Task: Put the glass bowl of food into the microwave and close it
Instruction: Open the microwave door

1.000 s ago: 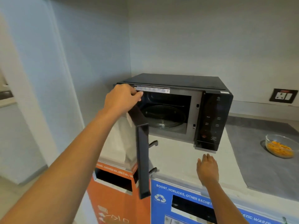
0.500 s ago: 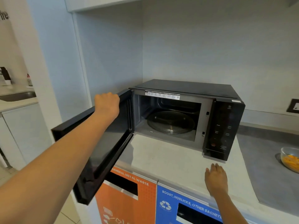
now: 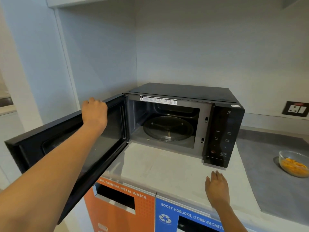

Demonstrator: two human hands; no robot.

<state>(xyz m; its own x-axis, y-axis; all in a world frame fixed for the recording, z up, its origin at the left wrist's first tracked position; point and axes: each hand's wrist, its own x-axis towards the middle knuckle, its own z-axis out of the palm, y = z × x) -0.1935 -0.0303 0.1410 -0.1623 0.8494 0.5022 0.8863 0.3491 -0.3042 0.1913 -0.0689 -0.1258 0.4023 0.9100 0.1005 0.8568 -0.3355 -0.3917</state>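
Observation:
A black microwave (image 3: 224,131) stands on a pale counter in the wall corner, its door (image 3: 55,148) swung wide to the left. Inside, the glass turntable (image 3: 168,128) lies bare. My left hand (image 3: 94,113) grips the door's top edge. My right hand (image 3: 217,188) rests flat, fingers apart, on the counter in front of the control panel. The glass bowl (image 3: 294,163) with orange-yellow food sits at the far right on a grey mat, apart from both hands.
The counter (image 3: 158,166) tops an orange waste bin (image 3: 120,208) and a blue recycling bin (image 3: 187,218) with slots. A grey mat (image 3: 270,185) covers the right side. A wall socket (image 3: 295,109) sits behind. Walls close in left and behind.
My left hand has swung the microwave door from half open to wide open on the left. My right hand has stayed on the counter. The view has shifted slightly.

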